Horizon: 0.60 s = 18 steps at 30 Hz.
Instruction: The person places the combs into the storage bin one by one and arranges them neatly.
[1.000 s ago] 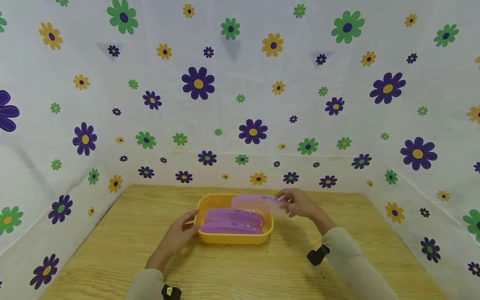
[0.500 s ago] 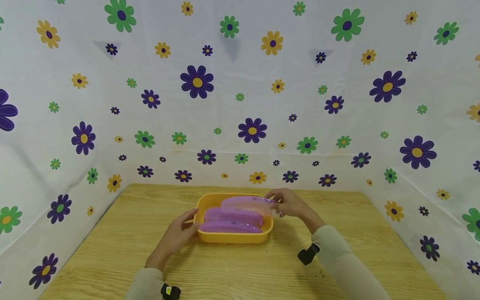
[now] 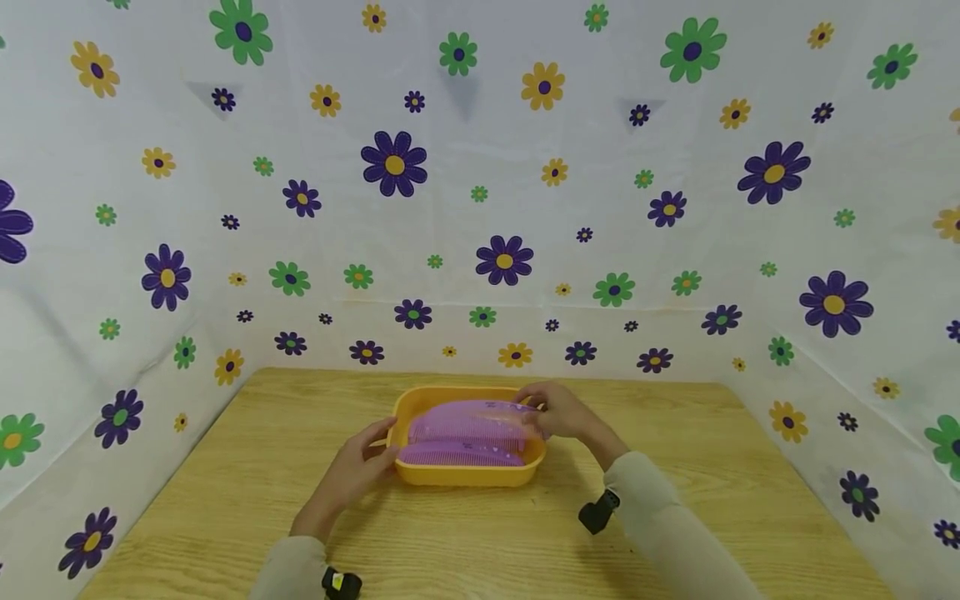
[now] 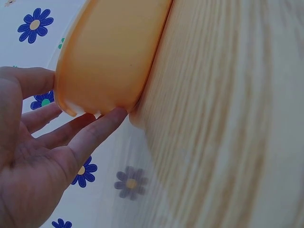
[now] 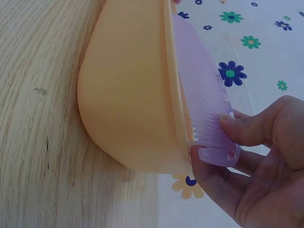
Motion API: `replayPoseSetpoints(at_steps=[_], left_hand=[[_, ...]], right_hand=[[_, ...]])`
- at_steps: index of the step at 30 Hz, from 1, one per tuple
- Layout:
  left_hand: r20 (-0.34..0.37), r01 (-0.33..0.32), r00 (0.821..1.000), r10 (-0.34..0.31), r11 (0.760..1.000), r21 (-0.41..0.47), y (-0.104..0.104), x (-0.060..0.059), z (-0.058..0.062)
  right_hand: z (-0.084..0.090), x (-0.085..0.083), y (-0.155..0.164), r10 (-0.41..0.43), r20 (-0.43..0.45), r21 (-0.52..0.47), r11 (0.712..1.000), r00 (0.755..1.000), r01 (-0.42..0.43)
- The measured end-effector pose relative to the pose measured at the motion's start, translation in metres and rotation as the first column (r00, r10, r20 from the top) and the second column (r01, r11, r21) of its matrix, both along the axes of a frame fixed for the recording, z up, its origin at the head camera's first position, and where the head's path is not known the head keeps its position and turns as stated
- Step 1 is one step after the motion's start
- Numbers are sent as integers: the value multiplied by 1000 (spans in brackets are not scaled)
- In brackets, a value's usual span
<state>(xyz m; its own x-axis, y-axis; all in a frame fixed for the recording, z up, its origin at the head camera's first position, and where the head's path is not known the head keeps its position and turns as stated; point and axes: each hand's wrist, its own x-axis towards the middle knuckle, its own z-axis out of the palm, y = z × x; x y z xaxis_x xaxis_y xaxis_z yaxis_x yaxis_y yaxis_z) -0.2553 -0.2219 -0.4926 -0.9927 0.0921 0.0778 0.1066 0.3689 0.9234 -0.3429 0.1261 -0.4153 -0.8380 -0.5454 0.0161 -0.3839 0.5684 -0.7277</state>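
In the head view a yellow plastic basin stands on the table with purple combs in it. One comb lies along its front side, and another comb lies just behind. My right hand pinches the end of a further translucent purple comb between thumb and fingers, its teeth down, tilted over the basin's right rim. It overlaps the comb behind the front one in the head view. My left hand touches the basin's left end, its extended fingers against the rim and outer wall.
The wood-grain table carries the basin near its back edge. A white sheet with printed flowers hangs behind and on both sides. Black wrist cameras sit at both sleeves.
My right hand has moved left and slightly down with its comb, from over the basin's back right corner to over the combs inside. The left hand and the basin stay in place.
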Motion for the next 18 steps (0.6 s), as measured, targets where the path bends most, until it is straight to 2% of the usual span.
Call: replayPoseSetpoints(at_steps=[4,13,18], left_hand=[[6,-7,1000,7,1000,-1,0,1,0],[12,3,1000,-3,1000,20,0,2,2],[14,7,1000,-7,1000,30,-1,2,2]], right_hand=[[-3,-2,-5,11,-5,1,1000,1000,-11],[-5,0,-19,-41,-16,44,998,999,41],[-9,2,-28,-33,-54,83,996,998,37]])
